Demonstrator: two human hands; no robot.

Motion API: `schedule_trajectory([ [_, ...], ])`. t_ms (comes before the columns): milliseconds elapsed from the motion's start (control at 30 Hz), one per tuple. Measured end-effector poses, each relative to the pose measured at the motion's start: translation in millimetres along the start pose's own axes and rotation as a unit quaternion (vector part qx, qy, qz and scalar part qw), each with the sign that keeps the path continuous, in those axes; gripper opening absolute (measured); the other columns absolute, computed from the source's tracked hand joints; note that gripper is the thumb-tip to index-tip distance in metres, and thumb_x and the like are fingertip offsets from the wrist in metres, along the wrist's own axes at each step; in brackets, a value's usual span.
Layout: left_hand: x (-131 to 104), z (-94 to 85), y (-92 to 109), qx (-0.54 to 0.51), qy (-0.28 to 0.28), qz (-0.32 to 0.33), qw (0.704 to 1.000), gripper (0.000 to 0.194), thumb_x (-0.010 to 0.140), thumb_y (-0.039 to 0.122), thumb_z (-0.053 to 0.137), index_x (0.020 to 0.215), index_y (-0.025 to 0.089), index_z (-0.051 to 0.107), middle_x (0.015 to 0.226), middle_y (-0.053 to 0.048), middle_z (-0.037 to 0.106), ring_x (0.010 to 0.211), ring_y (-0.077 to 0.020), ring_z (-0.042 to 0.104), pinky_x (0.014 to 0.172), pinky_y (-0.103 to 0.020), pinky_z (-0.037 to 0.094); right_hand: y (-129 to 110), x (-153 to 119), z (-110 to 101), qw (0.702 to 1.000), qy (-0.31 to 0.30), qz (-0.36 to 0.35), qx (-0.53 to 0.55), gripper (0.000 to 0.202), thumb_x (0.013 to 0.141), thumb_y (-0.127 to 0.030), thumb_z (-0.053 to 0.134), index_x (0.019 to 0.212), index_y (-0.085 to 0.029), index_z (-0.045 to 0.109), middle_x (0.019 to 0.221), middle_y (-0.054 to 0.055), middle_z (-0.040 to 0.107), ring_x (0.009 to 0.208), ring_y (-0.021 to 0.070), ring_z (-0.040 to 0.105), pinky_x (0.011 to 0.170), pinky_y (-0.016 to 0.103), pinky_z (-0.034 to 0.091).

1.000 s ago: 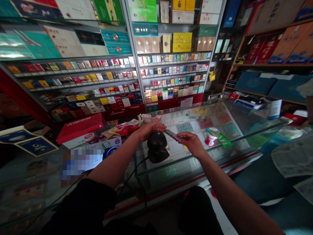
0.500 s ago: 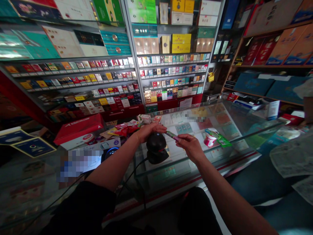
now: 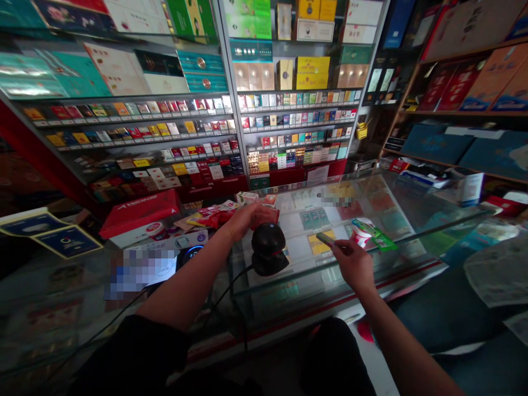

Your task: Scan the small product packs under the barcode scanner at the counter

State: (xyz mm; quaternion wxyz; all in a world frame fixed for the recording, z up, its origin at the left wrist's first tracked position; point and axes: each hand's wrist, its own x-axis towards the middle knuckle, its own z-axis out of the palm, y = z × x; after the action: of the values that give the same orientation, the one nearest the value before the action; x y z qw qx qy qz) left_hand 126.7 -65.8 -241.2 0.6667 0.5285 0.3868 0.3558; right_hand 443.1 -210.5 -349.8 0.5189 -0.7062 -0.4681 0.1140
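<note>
Right hand: fingers pinched shut on a small slim packet, held low over the glass counter, just right of the black barcode scanner. Packet looks light and stiff, probably slick-wrapped; best gripped across its narrow sides near one end. Left hand: curled over the scanner's top, cupping something red; how tightly it grips cannot be told. Right of the packet, near: red-and-white tape roll and green wrapper. Bare glass beyond; counter edge close to the wrist.
</note>
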Motion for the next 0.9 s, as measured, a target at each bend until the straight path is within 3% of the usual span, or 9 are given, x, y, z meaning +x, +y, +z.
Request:
schedule_trajectory([
  [200, -6.2, -1.8, -5.9, 0.042, 0.153, 0.050, 0.986, 0.061, 0.091, 0.072, 0.058, 0.093, 0.014, 0.075, 0.091, -0.016, 0.081, 0.086, -0.0256, 0.076, 0.079, -0.033, 0.052, 25.3, 0.2, 0.3, 0.981, 0.048, -0.151, -0.116, 0.042, 0.094, -0.053, 0.057, 0.094, -0.017, 0.078, 0.090, 0.014, 0.076, 0.083, 0.0266, 0.068, 0.082, 0.038, 0.050],
  [333, -12.6, -3.0, -10.2, 0.047, 0.196, 0.077, 0.977, 0.058, 0.089, 0.070, 0.059, 0.093, 0.014, 0.075, 0.093, -0.016, 0.080, 0.086, -0.0260, 0.076, 0.075, -0.033, 0.051, 35.3, -1.6, 0.1, 0.963, 0.073, -0.181, -0.185, 0.033, 0.096, -0.045, 0.058, 0.098, -0.018, 0.077, 0.094, 0.013, 0.075, 0.084, 0.0265, 0.067, 0.079, 0.036, 0.047],
  [533, -19.6, -6.3, -17.1, 0.061, 0.234, 0.089, 0.966, 0.047, 0.091, 0.059, 0.058, 0.092, 0.015, 0.074, 0.095, -0.015, 0.080, 0.088, -0.0249, 0.075, 0.076, -0.033, 0.051, 45.8, -2.7, -3.1, 0.944, 0.095, -0.234, -0.215, 0.026, 0.096, -0.037, 0.059, 0.098, -0.016, 0.075, 0.096, 0.014, 0.075, 0.091, 0.0287, 0.067, 0.088, 0.039, 0.048],
  [767, -18.0, -8.7, -18.9, 0.082, 0.263, 0.074, 0.958, 0.019, 0.084, 0.033, 0.068, 0.090, 0.015, 0.071, 0.092, -0.010, 0.077, 0.078, -0.0189, 0.070, 0.070, -0.029, 0.048, 27.6, -1.2, 1.8, 0.945, 0.122, -0.255, -0.165, 0.028, 0.094, -0.040, 0.062, 0.103, -0.016, 0.074, 0.106, 0.016, 0.076, 0.101, 0.0309, 0.067, 0.097, 0.043, 0.049],
  [900, -11.8, -7.8, -12.8, 0.112, 0.264, 0.045, 0.957, 0.012, 0.085, 0.025, 0.064, 0.088, 0.015, 0.071, 0.087, -0.010, 0.075, 0.070, -0.0169, 0.066, 0.064, -0.028, 0.047, 3.5, 13.9, 15.8, 0.970, 0.045, -0.212, -0.113, 0.030, 0.092, -0.040, 0.057, 0.099, -0.018, 0.076, 0.099, 0.015, 0.077, 0.097, 0.0299, 0.070, 0.090, 0.041, 0.052],
])
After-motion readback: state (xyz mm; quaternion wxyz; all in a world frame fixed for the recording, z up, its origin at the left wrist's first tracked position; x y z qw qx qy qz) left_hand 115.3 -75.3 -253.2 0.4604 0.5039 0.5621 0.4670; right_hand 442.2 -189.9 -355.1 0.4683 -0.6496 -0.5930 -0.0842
